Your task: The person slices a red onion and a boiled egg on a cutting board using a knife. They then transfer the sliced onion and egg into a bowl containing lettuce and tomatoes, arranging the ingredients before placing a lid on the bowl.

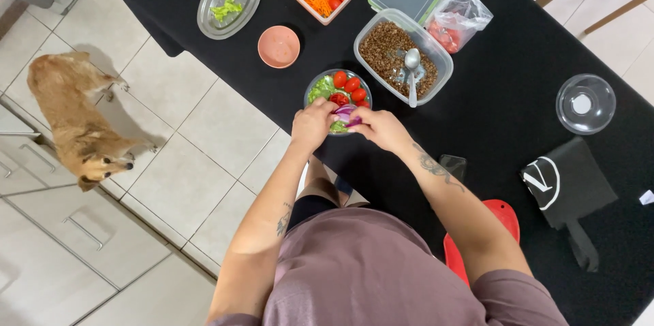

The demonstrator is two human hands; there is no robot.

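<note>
Pale floor tiles, with a tan dog [78, 121] standing on them, border a black-covered desk [504, 115]. At its near edge a small glass salad bowl [337, 98] of tomatoes and greens is met by both hands. A purple onion slice [349, 118] seems pinched between the left hand [313, 125] and right hand [381, 128], fingers narrowed. Thin, limp and slippery, it is probably best gripped lightly at its edges.
</note>
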